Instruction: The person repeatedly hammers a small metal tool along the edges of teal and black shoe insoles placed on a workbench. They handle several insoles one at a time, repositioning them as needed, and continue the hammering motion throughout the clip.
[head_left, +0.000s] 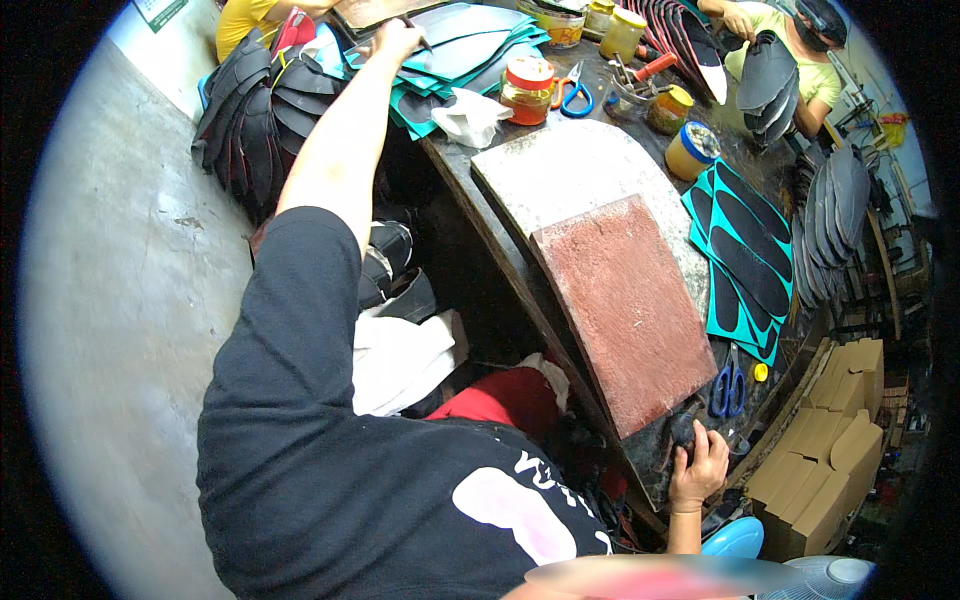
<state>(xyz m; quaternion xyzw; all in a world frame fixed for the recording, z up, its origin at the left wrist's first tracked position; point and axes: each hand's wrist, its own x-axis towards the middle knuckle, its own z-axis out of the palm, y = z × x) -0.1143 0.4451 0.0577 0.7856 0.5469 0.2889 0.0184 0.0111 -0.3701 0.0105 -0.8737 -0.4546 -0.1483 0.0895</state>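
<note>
My left arm stretches to the far end of the workbench. There my left hand (395, 42) is closed, with a thin dark stick-like tool (418, 36) poking out beside its fingers, over a stack of teal sheets (470, 45). Near the bench's close right corner, my right hand (703, 465) curls its fingers against a small dark rounded lump (684, 428); its kind is unclear. Just beyond this hand lie blue-handled scissors (728, 392). A reddish, rough-topped slab (628, 310) rests on a pale board (570, 165) between my two arms.
Teal sheets with black sole shapes (745, 255) lie at right, by a blue-lidded jar (692, 150). A red-lidded jar (527, 90) and orange-and-blue scissors (572, 92) stand farther back. Cardboard boxes (820, 460) line the right side. Bundled dark pieces (265, 115) hang at left. Two people sit opposite.
</note>
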